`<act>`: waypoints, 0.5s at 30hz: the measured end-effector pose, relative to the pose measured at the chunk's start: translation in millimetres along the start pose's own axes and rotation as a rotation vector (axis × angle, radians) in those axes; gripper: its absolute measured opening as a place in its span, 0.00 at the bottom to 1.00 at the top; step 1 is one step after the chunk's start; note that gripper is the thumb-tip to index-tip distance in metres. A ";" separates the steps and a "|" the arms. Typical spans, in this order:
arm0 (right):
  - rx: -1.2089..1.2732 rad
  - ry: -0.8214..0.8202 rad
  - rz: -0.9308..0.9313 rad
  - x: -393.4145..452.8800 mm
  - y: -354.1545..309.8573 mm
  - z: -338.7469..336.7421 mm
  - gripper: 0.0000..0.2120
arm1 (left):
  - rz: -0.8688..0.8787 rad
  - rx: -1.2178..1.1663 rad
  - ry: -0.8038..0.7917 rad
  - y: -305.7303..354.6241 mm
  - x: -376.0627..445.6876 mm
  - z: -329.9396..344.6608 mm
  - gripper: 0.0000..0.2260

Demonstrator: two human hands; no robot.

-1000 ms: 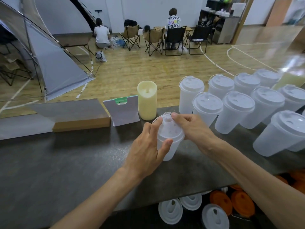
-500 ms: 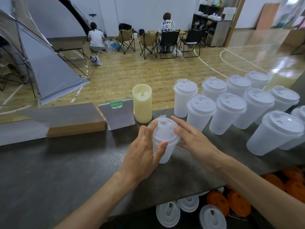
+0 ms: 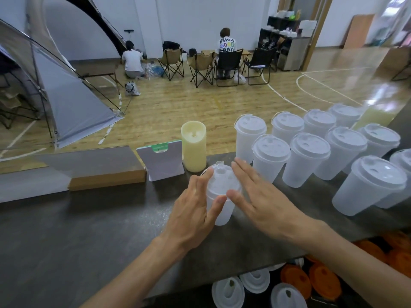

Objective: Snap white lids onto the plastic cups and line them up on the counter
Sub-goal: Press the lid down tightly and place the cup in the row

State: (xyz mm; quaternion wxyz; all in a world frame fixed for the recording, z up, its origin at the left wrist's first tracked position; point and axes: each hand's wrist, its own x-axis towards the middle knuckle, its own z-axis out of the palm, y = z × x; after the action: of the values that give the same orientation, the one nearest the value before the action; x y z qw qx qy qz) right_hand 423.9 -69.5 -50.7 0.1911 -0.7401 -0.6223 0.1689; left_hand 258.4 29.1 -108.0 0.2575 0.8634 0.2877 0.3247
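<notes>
A translucent plastic cup (image 3: pixel 220 211) stands on the dark counter (image 3: pixel 89 230) with a white lid (image 3: pixel 222 182) on top, its spout tab sticking up at the far edge. My left hand (image 3: pixel 191 215) wraps the cup's left side, fingers on the lid rim and thumb across the front. Beside the cup's right side, my right hand (image 3: pixel 263 202) has flat, spread fingers, and only its thumb touches the cup near the rim. Several lidded cups (image 3: pixel 307 161) stand in rows at the right.
A cream pillar candle (image 3: pixel 194 147), a small card stand (image 3: pixel 161 162) and a wooden-based sign (image 3: pixel 106 174) sit along the counter's far edge. Loose white lids (image 3: pixel 226 292) and orange lids (image 3: pixel 295 276) lie below the near edge. People sit on chairs far off.
My right hand has let go of the lid's top and flattened out beside the cup. My left hand has stayed on the cup. The view has shifted slightly.
</notes>
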 end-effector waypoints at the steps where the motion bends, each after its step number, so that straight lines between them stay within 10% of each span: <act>1: -0.093 0.004 -0.024 0.2 -0.1 -0.5 0.36 | -0.004 0.003 -0.008 1.1 -0.1 -1.1 0.27; 10: -0.191 0.032 -0.073 4.9 2.1 4.3 0.38 | -0.350 -0.789 0.101 31.3 6.0 15.5 0.24; 15: -0.245 0.047 -0.080 4.6 4.2 4.6 0.38 | -0.379 -0.846 0.158 30.3 7.6 20.1 0.23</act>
State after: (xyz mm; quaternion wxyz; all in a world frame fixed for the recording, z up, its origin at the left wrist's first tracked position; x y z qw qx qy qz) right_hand 426.1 -65.2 -56.8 0.1200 -0.7363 -0.6626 0.0666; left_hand 287.4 7.7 -98.9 0.6189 0.5874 0.3016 0.4255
